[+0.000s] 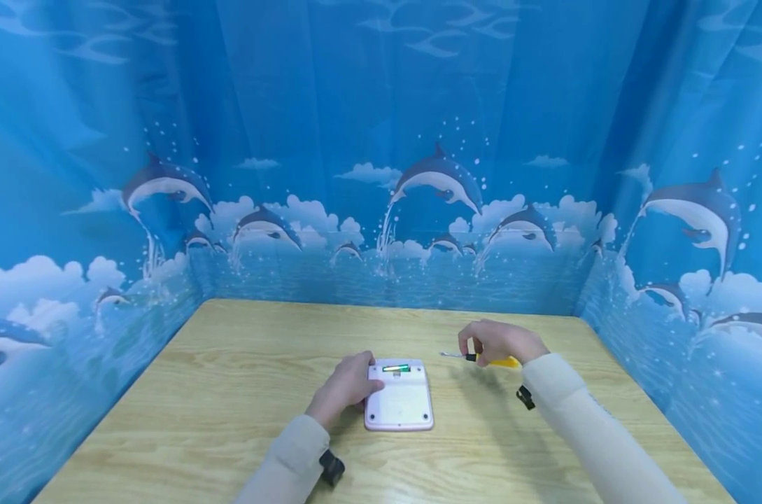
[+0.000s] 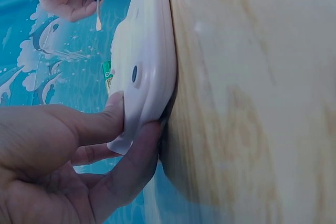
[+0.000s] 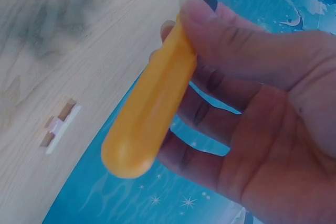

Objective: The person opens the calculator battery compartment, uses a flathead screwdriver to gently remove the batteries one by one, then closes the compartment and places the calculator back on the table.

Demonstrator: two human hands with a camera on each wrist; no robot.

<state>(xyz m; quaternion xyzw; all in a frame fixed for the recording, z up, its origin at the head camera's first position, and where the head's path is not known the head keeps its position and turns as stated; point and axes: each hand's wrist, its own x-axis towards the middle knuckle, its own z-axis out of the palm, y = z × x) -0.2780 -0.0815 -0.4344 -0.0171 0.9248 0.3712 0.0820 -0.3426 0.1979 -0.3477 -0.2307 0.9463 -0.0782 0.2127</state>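
- The left hand is closed on the left edge of a white gadget — thumb on top, fingers at the side.
- The gadget sits back up on the table, between the hands.
- A green battery lies in its far-end slot.
- A yellow-handled screwdriver hangs above the table, tip leftward — apart from the gadget.
- The right hand, fingers bent, pinches the screwdriver near its black collar.

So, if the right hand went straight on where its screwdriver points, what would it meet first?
Probably the white device, near its green battery: the yellow screwdriver in the right hand points roughly that way. It looks raised off the table, so it might miss; depth is unclear.
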